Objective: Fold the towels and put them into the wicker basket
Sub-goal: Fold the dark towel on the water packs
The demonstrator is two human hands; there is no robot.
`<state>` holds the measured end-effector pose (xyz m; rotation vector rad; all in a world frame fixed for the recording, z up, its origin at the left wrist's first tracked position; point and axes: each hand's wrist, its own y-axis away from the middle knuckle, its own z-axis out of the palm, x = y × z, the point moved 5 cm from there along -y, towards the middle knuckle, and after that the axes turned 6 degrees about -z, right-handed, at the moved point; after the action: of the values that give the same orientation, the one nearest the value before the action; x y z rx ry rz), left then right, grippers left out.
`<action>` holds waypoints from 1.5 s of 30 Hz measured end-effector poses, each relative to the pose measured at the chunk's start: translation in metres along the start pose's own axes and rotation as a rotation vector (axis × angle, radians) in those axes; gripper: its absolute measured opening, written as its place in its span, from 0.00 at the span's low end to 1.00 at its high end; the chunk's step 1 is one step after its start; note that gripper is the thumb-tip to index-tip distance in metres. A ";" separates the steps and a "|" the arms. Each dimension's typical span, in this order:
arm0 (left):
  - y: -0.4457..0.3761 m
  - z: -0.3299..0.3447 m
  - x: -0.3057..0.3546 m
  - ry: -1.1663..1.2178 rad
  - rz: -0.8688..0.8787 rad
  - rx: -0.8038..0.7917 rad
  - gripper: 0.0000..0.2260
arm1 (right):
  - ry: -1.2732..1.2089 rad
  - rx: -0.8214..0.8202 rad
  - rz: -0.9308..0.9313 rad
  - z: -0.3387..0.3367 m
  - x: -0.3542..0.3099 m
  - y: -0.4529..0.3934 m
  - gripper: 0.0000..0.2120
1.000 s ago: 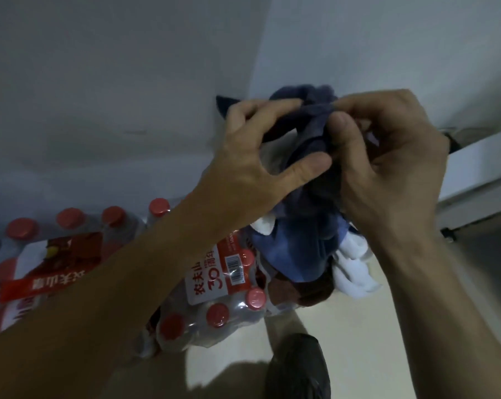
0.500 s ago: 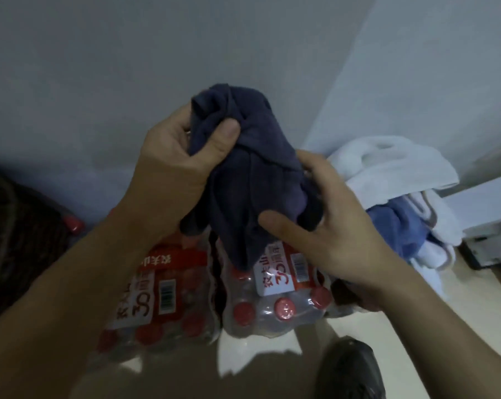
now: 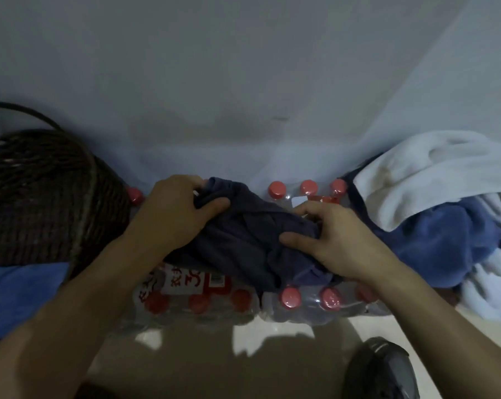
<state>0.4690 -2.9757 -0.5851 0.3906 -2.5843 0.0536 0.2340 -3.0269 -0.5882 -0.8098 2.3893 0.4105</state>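
Grey wall (image 3: 243, 67) fills the top of the frame, pale floor (image 3: 315, 349) the bottom edge, with open floor at lower centre. Dark woven wicker basket (image 3: 41, 197) sits at the left edge, a blue cloth (image 3: 18, 295) below it. At right, a heap of white and blue towels (image 3: 433, 203) crowds the corner. Centre frame, the shrink-wrapped packs of red-capped water bottles (image 3: 203, 298) carry the crumpled dark navy towel (image 3: 243, 240). Half a second ago it was held up in the air; now it's down on the packs. Left hand (image 3: 174, 211) grips its upper left corner, thumb clamped over; right hand (image 3: 338, 240) pinches a fold at its right side.
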 end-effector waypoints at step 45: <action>-0.008 -0.019 0.047 0.656 -0.001 0.153 0.09 | -0.108 0.191 0.070 -0.054 0.002 0.015 0.13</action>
<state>0.4421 -2.9940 -0.5457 0.3556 -1.9363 0.3249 0.2001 -3.0406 -0.5457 -0.6042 2.3183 0.2421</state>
